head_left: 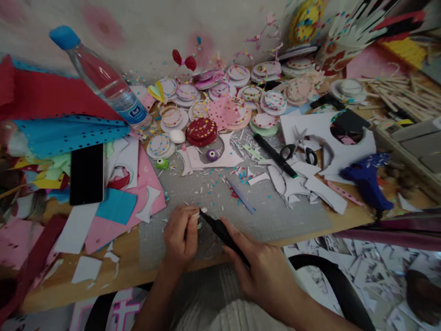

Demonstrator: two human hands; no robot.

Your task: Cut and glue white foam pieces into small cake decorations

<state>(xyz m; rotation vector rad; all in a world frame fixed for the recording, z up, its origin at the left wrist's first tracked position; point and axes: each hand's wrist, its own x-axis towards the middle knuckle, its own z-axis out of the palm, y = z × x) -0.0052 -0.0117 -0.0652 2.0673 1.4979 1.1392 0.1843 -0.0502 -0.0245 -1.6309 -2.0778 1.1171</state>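
Note:
My left hand (pixel 182 232) is closed in a pinch near the front edge of the grey cutting mat (pixel 299 214). Between its fingertips shows a small white scrap (pixel 197 214), perhaps paper or foam. My right hand (pixel 253 257) is wrapped round a slim black tool (pixel 223 233) with a narrow tip, whose exact kind I cannot make out. That tip points up and left, right by the white scrap at my left fingertips. Beyond the hands, a purple strip (pixel 240 196) lies on the mat among small white and coloured bits.
Decorated little paper hats (pixel 201 132) crowd the back. At right are black-handled scissors (pixel 299 149), a black marker (pixel 275 155), cut white sheets (pixel 327 193) and a blue glue gun (pixel 367 179). A water bottle (pixel 106 82), a phone (pixel 87 174) and coloured paper (pixel 126 207) occupy the left.

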